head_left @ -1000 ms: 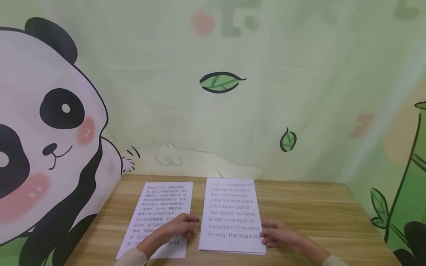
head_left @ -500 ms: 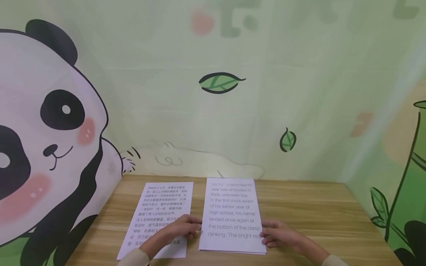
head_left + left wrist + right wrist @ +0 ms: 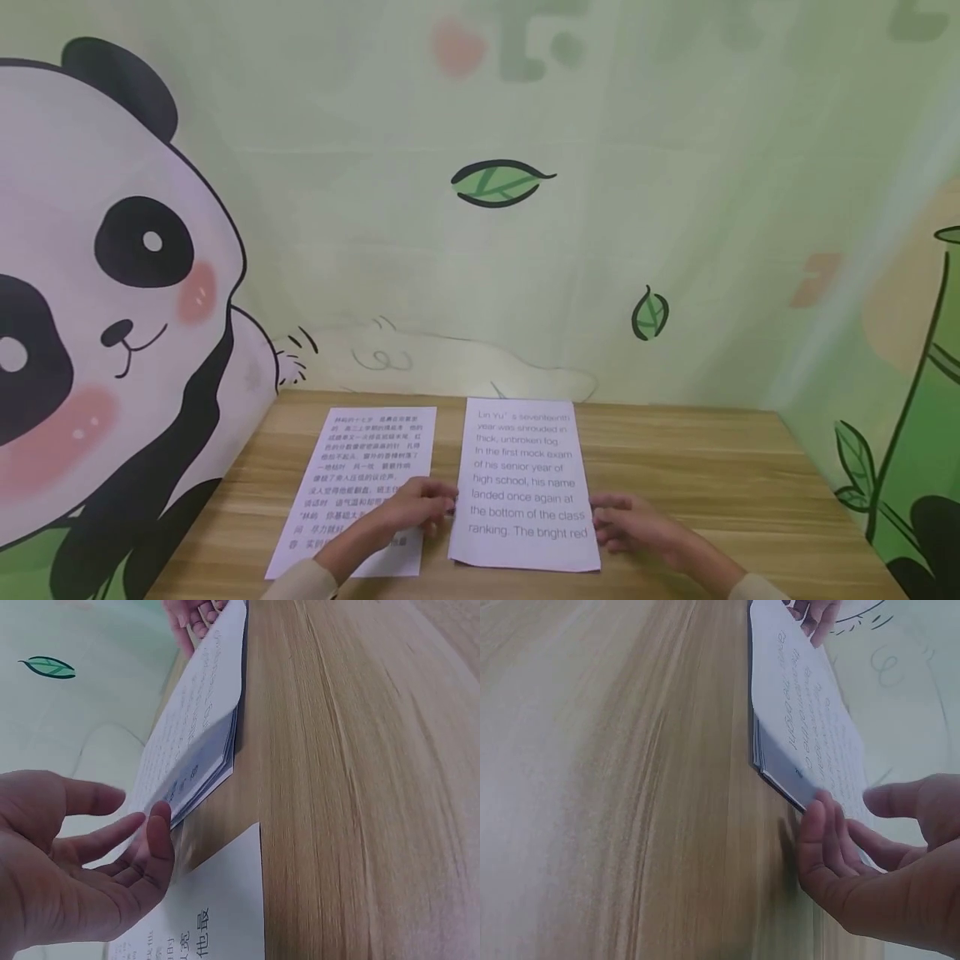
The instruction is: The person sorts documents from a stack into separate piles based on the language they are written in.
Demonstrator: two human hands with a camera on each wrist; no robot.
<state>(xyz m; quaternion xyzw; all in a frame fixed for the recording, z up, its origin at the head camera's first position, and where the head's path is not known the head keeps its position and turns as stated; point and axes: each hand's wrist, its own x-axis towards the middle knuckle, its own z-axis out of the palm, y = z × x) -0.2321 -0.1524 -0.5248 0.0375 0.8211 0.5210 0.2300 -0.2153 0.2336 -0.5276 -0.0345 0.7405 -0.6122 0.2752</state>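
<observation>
A stack of white sheets printed with large English text [image 3: 521, 479] lies on the wooden table between the two hands. My left hand [image 3: 411, 510] is at the stack's left edge, fingers loosely bent and thumb apart, fingertips at the paper edge. On the opposite side, my right hand [image 3: 636, 525] has its fingertips at the right edge, thumb also apart. The top sheet [image 3: 199, 694] bulges upward from the several sheets under it, seen in both wrist views. Whether the fingertips press the paper cannot be told.
A sheet with Chinese text [image 3: 360, 467] lies to the left, partly under the left hand and forearm. The wood-grain table [image 3: 705, 467] extends right of the stack. Behind it stands a pale green backdrop [image 3: 375, 233] with a panda and leaves.
My left hand has shifted slightly right to the stack's edge. The top sheet's near edge now looks bent and raised. The right hand has barely moved.
</observation>
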